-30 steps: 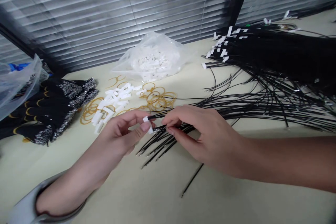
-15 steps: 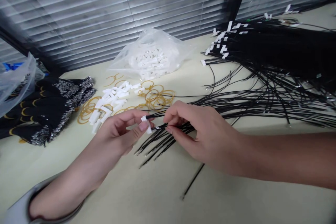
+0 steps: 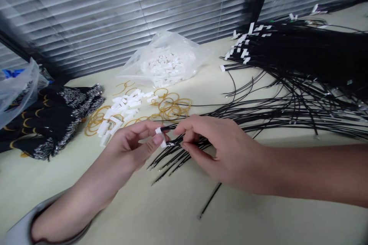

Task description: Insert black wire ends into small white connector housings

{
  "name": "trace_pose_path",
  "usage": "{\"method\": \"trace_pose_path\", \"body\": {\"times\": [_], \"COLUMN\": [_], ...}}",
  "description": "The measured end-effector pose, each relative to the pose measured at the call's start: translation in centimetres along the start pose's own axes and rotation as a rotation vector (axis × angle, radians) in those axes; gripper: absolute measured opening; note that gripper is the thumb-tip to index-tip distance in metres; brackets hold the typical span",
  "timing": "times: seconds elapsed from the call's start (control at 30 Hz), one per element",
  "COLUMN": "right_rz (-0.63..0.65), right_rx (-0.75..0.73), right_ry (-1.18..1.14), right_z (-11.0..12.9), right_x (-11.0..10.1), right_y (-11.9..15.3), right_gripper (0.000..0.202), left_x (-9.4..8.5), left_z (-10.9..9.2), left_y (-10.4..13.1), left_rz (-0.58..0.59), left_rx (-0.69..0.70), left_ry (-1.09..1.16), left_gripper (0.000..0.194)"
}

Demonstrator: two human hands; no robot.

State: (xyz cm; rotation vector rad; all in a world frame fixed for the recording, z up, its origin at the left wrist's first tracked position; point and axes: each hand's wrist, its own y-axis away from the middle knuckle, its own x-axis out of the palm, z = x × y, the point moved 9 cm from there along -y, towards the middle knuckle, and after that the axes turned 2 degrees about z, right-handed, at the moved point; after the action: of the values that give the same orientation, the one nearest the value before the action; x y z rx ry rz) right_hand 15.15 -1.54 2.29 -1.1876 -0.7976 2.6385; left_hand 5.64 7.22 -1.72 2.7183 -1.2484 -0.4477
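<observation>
Pinched between the thumb and fingers of my left hand (image 3: 138, 143) is a small white connector (image 3: 161, 137), with black wires running from its right side. Just right of it, my right hand (image 3: 212, 145) is closed, thumb against fingertip, on a thin black wire whose metal tip (image 3: 172, 144) points at the connector. Whether that tip touches the connector is too small to tell. Beneath both hands lie loose black wires (image 3: 178, 159) with bare metal ends, fanned toward the lower left.
Behind my hands are loose white connectors (image 3: 126, 105), yellow rubber bands (image 3: 174, 107) and a clear bag of white connectors (image 3: 166, 63). Bundled black wires (image 3: 54, 118) lie at the left. A big pile of black wires (image 3: 310, 53) fills the right back.
My right hand has shifted slightly left and its fingers have changed position around the wire. The wire's metal tip shows nearer the connector. My left hand has barely moved.
</observation>
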Motion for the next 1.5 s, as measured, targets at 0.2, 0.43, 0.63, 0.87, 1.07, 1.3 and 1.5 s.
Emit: {"method": "trace_pose_path", "body": {"times": [0.2,0.43,0.63,0.87,1.07,1.3,1.5], "right_rz": [0.009,0.079,0.094,0.146,0.145,0.129,0.154], "right_rx": [-0.011,-0.037,-0.119,-0.253,-0.271,-0.203,-0.198], "right_ry": [-0.024,0.006,-0.014,0.075,0.103,0.059,0.048], "right_z": [-0.1,0.1,1.0,1.9,1.8,1.8,1.7], "right_x": [0.4,0.8,0.7,1.3,1.5,1.1,1.3], "right_y": [-0.1,-0.2,-0.4,0.2,0.4,0.1,0.2], "right_gripper": [0.024,0.025,0.028,0.033,0.027,0.028,0.029], "left_x": [0.1,0.5,0.4,0.3,0.2,0.6,0.8], "left_z": [0.0,0.0,0.0,-0.7,-0.5,0.2,0.1], "left_y": [0.0,0.0,0.0,0.0,0.0,-0.2,-0.2], "left_rz": [0.026,0.05,0.045,0.027,0.018,0.049,0.042], "left_rx": [0.025,0.05,0.043,0.096,0.094,0.011,-0.011], "left_ry": [-0.08,-0.148,-0.147,-0.177,-0.165,-0.201,-0.203], "left_gripper": [0.018,0.016,0.018,0.011,0.01,0.014,0.018]}}
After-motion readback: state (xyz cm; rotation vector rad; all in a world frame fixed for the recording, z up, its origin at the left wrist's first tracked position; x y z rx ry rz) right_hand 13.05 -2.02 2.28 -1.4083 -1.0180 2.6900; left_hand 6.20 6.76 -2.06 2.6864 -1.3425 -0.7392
